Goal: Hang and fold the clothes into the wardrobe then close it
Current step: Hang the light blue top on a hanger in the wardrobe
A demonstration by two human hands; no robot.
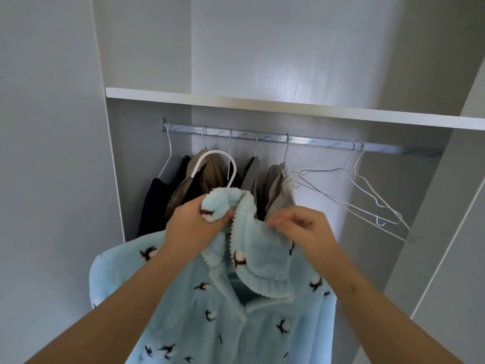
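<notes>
Left hand (194, 227) grips the collar of a blue fleece top (210, 311) at 6 o'clock; right hand (304, 229) pinches the collar's other flap. Its white hanger hook (217, 152) points to 12, below the wardrobe rail (301, 140).

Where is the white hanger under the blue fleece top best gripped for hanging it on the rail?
At its neck, just under the hook, from below left, as the left hand does through the collar. The hook stands bare above the blue fleece top, free for the rail.
</notes>
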